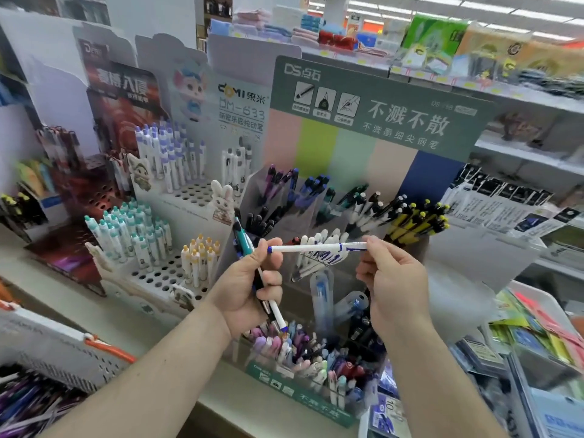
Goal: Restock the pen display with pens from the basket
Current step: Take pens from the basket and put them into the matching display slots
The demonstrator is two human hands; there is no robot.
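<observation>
White barrel, blue tip and blue clip band: one white pen [317, 247] is held level in front of the pen display [373, 197], both hands on it. Right hand [395, 281] pinches the clip end between thumb and fingertips; left hand [249, 279] pinches the other end with thumb and forefinger. Remaining left fingers are curled round a bundle of pens [252, 267], at least two visible: one teal and black at top, one white with a blue tip pointing down. Display compartments hold grouped pens: dark blue and black at the back, yellow and black on the right, white and blue just behind the held pen, pastel ones at front; counts not resolvable. Basket [63, 358] sits lower left, white mesh with one orange handle, loose pens inside.
</observation>
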